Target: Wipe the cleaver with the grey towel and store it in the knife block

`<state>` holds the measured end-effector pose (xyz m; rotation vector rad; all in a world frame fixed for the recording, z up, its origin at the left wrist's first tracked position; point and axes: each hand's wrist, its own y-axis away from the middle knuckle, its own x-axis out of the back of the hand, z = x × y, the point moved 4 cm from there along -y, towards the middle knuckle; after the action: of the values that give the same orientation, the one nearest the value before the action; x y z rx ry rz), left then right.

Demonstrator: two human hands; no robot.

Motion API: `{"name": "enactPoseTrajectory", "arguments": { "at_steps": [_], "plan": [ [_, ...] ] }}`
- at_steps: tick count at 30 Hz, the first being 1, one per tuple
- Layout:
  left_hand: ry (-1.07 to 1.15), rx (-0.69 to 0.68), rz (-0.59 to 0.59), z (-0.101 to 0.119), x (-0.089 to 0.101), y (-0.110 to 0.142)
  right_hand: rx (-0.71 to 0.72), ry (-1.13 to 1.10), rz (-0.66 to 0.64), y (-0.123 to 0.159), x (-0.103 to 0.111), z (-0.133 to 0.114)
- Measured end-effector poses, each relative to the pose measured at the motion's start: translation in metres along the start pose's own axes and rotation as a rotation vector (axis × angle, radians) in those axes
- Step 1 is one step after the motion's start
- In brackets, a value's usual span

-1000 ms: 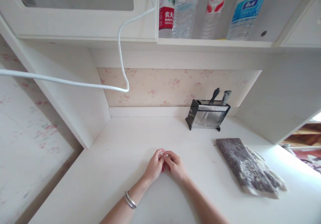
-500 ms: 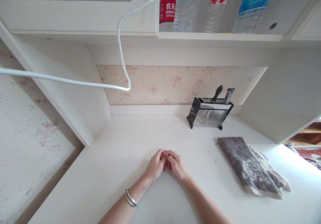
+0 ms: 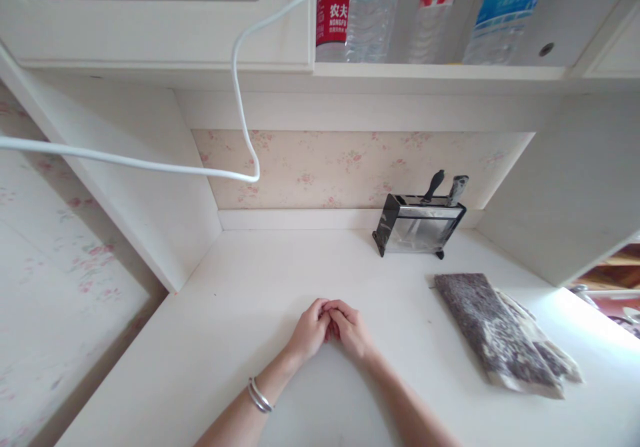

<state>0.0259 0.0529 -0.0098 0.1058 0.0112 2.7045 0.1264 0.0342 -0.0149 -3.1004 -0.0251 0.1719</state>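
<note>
Fingers (image 3: 340, 304) of both hands curl inward and meet, the left hand (image 3: 306, 333) and right hand (image 3: 354, 333) touching each other low over the white countertop (image 3: 300, 260); whether anything is tucked between them, I cannot tell. To the right of the right hand, well apart from its fingers, the folded grey-and-white cloth (image 3: 500, 333) lies flat on the countertop. Farther back, beyond the fingertips and to their right, a knife holder (image 3: 423, 232) stands upright near the papered wall (image 3: 305, 167), two handles rising from its top. A silver bangle (image 3: 260, 395) circles the left wrist.
</note>
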Motion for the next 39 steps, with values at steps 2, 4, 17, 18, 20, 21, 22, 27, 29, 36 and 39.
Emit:
{"name": "enactPoseTrajectory", "arguments": {
  "at_steps": [2, 4, 17, 18, 20, 21, 22, 27, 29, 36, 39],
  "plan": [
    [-0.003, 0.000, 0.004, 0.000, 0.000, 0.000, -0.001, 0.003, -0.004, 0.000, 0.000, 0.000],
    [-0.006, 0.001, 0.005, -0.001, 0.000, 0.000, 0.000, 0.010, 0.000, 0.000, 0.001, 0.001],
    [-0.031, 0.005, 0.010, -0.001, 0.001, 0.000, 0.022, 0.076, 0.003, 0.001, 0.000, -0.002],
    [-0.033, 0.005, 0.010, -0.001, 0.001, 0.000, 0.025, 0.083, 0.003, 0.001, 0.000, -0.003],
    [-0.035, 0.004, 0.010, -0.001, 0.001, 0.000, 0.032, 0.100, 0.006, 0.001, 0.000, -0.004],
    [-0.037, 0.003, 0.010, -0.001, 0.001, 0.000, 0.036, 0.108, 0.009, 0.001, 0.000, -0.004],
    [-0.038, 0.002, 0.010, -0.001, 0.001, 0.000, 0.039, 0.114, 0.014, 0.001, 0.001, -0.004],
    [-0.044, 0.001, 0.009, -0.003, 0.001, -0.001, 0.042, 0.118, 0.009, -0.001, 0.001, 0.000],
    [-0.047, 0.003, 0.009, -0.004, 0.001, -0.001, 0.039, 0.116, 0.009, -0.001, 0.001, 0.002],
    [-0.053, 0.009, 0.014, -0.005, 0.002, -0.002, 0.037, 0.113, 0.006, -0.002, 0.003, 0.007],
    [-0.055, 0.008, 0.014, -0.005, 0.001, -0.002, 0.033, 0.123, 0.004, -0.002, 0.003, 0.006]
  ]
}}
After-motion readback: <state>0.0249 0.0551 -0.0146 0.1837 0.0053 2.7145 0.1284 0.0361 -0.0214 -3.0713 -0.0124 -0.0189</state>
